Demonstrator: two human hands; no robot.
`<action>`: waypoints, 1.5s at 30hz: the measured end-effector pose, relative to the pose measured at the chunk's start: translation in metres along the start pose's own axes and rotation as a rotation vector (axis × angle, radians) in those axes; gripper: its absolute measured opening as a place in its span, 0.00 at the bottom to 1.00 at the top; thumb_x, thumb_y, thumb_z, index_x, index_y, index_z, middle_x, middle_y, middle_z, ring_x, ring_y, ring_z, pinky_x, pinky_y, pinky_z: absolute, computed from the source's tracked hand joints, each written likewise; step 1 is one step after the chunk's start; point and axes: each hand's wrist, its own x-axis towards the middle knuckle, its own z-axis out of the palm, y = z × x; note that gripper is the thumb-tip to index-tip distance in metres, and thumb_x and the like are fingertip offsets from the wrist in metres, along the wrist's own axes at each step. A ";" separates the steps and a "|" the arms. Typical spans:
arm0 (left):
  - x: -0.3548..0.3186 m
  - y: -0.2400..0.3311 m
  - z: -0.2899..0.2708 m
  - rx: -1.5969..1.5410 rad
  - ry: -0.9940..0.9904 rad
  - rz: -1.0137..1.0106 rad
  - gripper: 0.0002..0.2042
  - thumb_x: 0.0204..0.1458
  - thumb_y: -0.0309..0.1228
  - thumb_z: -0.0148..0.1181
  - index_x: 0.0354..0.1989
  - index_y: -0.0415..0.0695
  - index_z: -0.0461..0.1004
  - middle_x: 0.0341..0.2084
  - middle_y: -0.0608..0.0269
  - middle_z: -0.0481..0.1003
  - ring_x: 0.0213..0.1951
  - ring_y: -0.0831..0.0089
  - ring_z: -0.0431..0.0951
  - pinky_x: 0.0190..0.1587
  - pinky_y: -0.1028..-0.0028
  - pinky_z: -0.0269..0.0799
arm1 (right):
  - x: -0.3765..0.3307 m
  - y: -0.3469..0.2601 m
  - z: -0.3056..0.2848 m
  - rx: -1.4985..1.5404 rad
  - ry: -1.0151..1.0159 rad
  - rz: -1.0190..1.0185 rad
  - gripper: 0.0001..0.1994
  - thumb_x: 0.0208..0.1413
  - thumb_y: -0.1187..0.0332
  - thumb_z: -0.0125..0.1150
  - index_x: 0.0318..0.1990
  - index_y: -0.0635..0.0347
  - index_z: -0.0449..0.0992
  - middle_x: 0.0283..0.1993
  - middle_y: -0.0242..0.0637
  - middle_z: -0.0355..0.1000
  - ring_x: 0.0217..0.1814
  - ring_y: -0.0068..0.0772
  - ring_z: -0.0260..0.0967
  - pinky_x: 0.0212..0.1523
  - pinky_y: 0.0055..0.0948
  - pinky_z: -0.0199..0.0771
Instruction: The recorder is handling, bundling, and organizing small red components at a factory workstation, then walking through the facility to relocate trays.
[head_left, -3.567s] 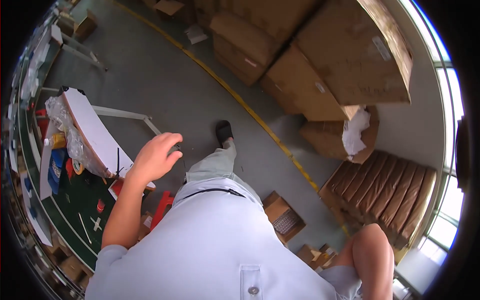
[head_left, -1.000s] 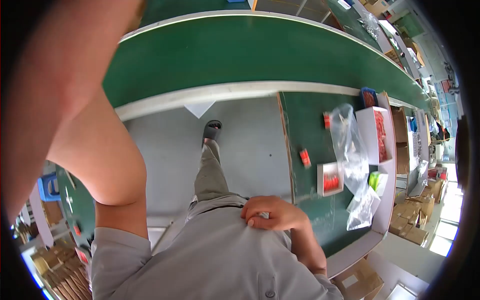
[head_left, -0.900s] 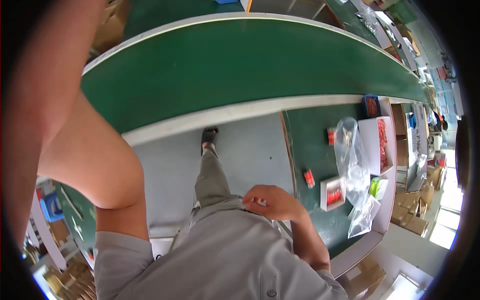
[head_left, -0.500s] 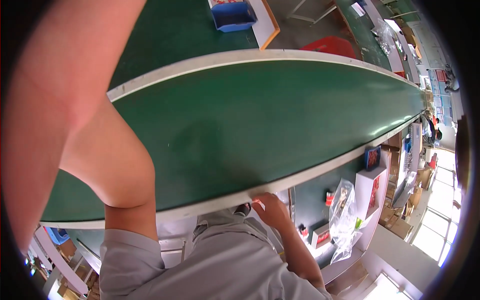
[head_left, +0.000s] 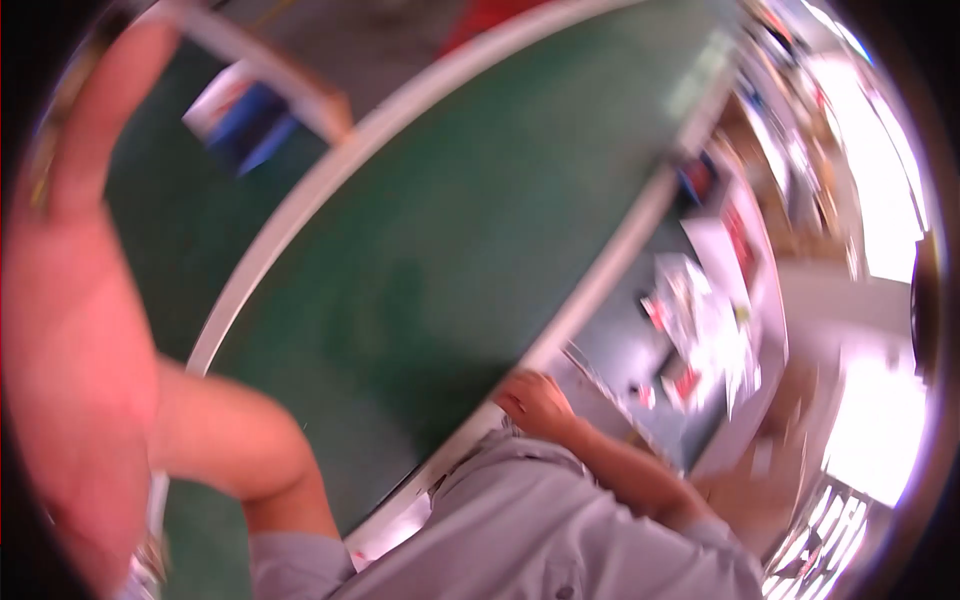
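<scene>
My left arm is raised at the left, elbow bent. Very close and large there, my left hand [head_left: 80, 330] stretches one digit upward; its other fingers are hidden or blurred, and nothing shows in it. Low in the middle, my right hand [head_left: 540, 402] is at the near pale edge rail [head_left: 610, 262] of a long green-topped bench [head_left: 470, 220], its bent fingers closed over the rail. The green surface runs from lower left to upper right, with a soft dark shadow on it.
Beyond the far rail [head_left: 265, 240] sits a blue bin [head_left: 255, 125] on another green surface. On the right, a side table holds a crumpled clear plastic bag [head_left: 690, 310], small red-and-white items and a blue bin [head_left: 697, 178]. Bright windows [head_left: 880, 420] stand behind.
The whole view has tilted, so the bench now slants steeply and is blurred. My left hand shows more, one digit now visible. My right hand stays at the near rail, with its fingers further over it.
</scene>
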 end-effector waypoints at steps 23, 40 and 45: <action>-0.203 0.017 0.500 0.317 -0.600 -1.074 0.07 0.60 0.25 0.63 0.45 0.39 0.80 0.40 0.60 0.83 0.38 0.70 0.82 0.40 0.72 0.76 | -0.255 0.245 -0.006 0.429 1.009 0.824 0.13 0.59 0.70 0.65 0.51 0.57 0.76 0.58 0.47 0.72 0.48 0.47 0.78 0.46 0.38 0.79; -0.225 -0.029 0.610 0.509 -0.828 -1.392 0.16 0.59 0.33 0.66 0.52 0.39 0.76 0.44 0.52 0.82 0.45 0.62 0.83 0.49 0.64 0.78 | -0.258 0.301 -0.047 0.226 0.977 0.604 0.13 0.57 0.65 0.68 0.47 0.53 0.74 0.66 0.39 0.68 0.57 0.50 0.76 0.51 0.45 0.79; -0.200 -0.038 0.626 0.545 -0.978 -1.238 0.15 0.59 0.33 0.65 0.51 0.40 0.77 0.45 0.50 0.81 0.48 0.55 0.83 0.50 0.63 0.77 | -0.275 0.302 -0.032 0.297 1.018 0.602 0.10 0.57 0.66 0.68 0.42 0.54 0.74 0.63 0.40 0.72 0.58 0.52 0.75 0.51 0.45 0.79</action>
